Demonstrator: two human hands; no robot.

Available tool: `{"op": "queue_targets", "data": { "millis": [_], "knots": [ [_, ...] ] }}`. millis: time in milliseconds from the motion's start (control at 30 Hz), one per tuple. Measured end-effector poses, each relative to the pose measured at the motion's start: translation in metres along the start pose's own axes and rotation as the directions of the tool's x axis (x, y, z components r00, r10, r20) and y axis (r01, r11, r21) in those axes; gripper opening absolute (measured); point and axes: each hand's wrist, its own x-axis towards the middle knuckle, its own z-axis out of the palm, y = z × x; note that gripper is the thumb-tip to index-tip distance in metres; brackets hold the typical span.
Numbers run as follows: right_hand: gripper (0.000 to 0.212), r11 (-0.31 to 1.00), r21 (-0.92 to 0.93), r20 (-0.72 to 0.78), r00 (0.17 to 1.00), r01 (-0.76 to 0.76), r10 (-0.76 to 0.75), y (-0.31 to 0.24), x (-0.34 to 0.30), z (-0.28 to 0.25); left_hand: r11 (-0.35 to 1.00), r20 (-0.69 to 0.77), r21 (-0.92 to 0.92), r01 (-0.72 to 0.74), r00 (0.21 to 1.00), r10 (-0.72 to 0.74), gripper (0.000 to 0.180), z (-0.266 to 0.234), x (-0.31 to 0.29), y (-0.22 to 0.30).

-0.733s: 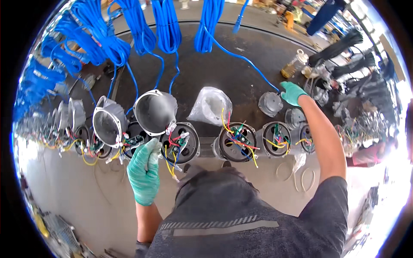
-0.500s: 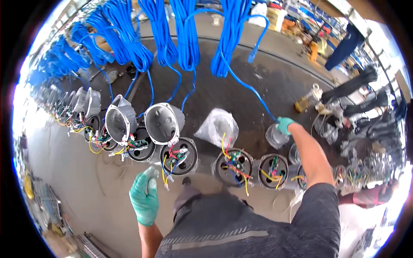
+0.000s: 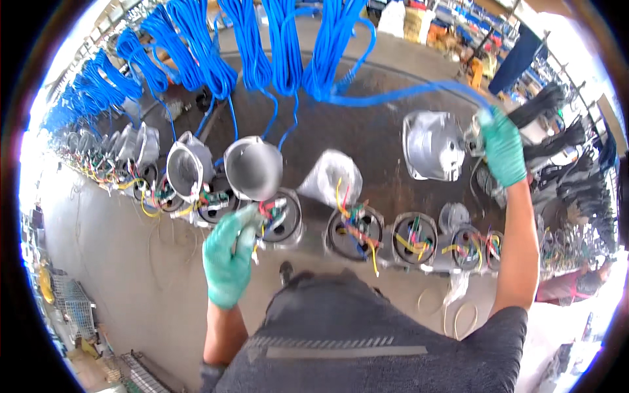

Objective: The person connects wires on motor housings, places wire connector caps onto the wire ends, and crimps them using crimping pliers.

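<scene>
My right hand (image 3: 503, 149), in a green glove, is closed around the end of a blue cable (image 3: 419, 93). The cable runs taut from a hanging blue coil (image 3: 327, 49). Left of that hand, a grey metal housing (image 3: 432, 145) rests on the bench. My left hand (image 3: 227, 261), also gloved in green, has its fingers pinched together beside the wires of a round motor end (image 3: 288, 226); what they hold, if anything, cannot be made out. Just behind it is an open grey housing (image 3: 253, 171), partly blurred. A plastic-wrapped piece (image 3: 334, 175) stands farther right.
Motor ends with coloured wires line the bench's near edge, among them one (image 3: 354, 234) and another (image 3: 415, 239). More blue coils (image 3: 196, 52) hang along the left. Black cable bundles (image 3: 553, 141) lie at the right. A small grey cup-shaped part (image 3: 453, 217) sits behind the motors.
My right hand has moved up and right, pulling the blue cable across with it. A grey housing now shows left of it. My left hand has risen toward the motor's wires.
</scene>
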Motion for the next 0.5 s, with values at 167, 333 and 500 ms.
{"op": "queue_targets", "data": {
  "millis": [167, 333, 500],
  "knots": [
    [0.038, 0.552, 0.723, 0.336, 0.91, -0.414, 0.243, -0.08, -0.036, 0.028, 0.899, 0.291, -0.417, 0.136, 0.957, -0.01, 0.05, 0.033, 0.045, 0.013],
    [0.042, 0.279, 0.838, 0.445, 0.883, -0.468, 0.146, -0.13, -0.062, 0.093, 0.546, 0.453, -0.78, 0.305, 0.878, 0.157, 0.113, 0.067, 0.061, 0.032],
    [0.042, -0.129, 0.817, 0.575, 0.778, -0.562, 0.255, -0.154, -0.072, 0.135, 0.764, 0.585, -0.62, 0.177, 0.753, 0.3, 0.084, 0.063, 0.057, 0.038]
  ]
}}
